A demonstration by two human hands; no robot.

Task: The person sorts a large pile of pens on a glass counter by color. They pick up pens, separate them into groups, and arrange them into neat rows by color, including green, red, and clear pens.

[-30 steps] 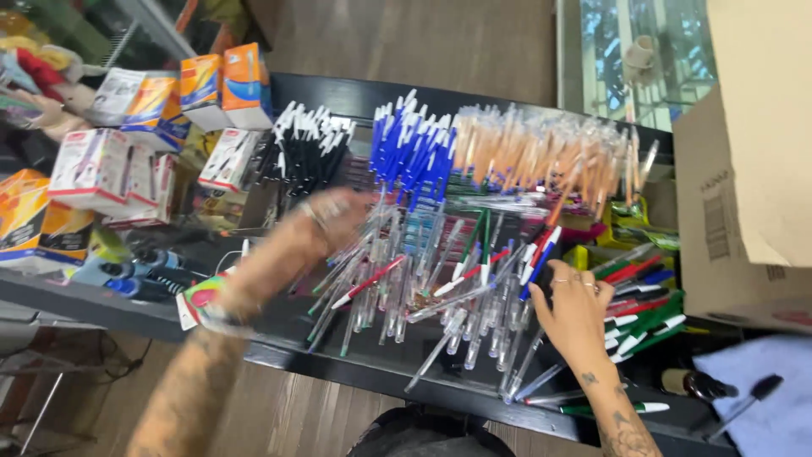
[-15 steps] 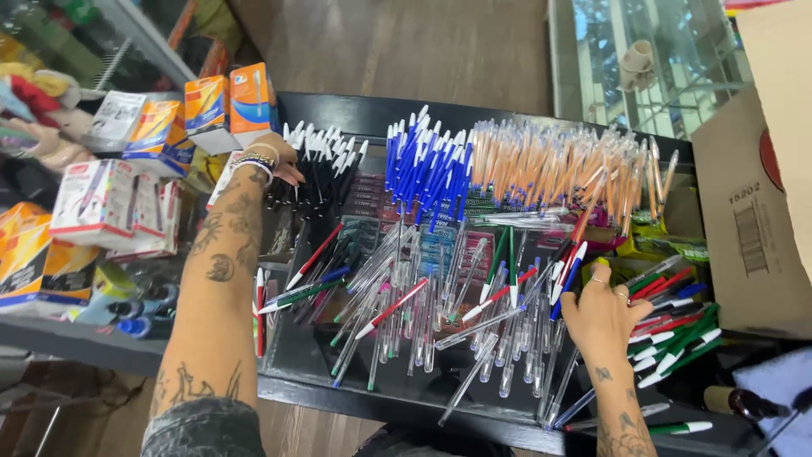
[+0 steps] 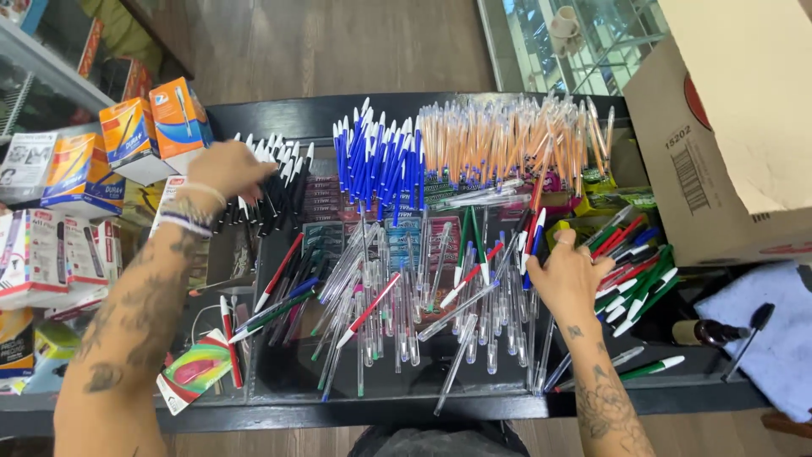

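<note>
A black counter is covered with ballpoint pens. My left hand rests on a row of black-capped pens at the far left, fingers curled on them. My right hand lies on the loose clear pens in the middle, holding a few pens with red and blue caps that stick up from its fingers. Behind stand a row of blue-capped pens and a row of orange-barrelled pens.
Orange pen boxes and white boxes stand at the left. A large cardboard box sits at the right, with red, green and blue pens beside it and a blue cloth below. A colourful packet lies near the front edge.
My left hand moved from the middle pile up and left to the black-capped pens. My right hand stayed on the pile holding pens. The camera view shifted slightly.
</note>
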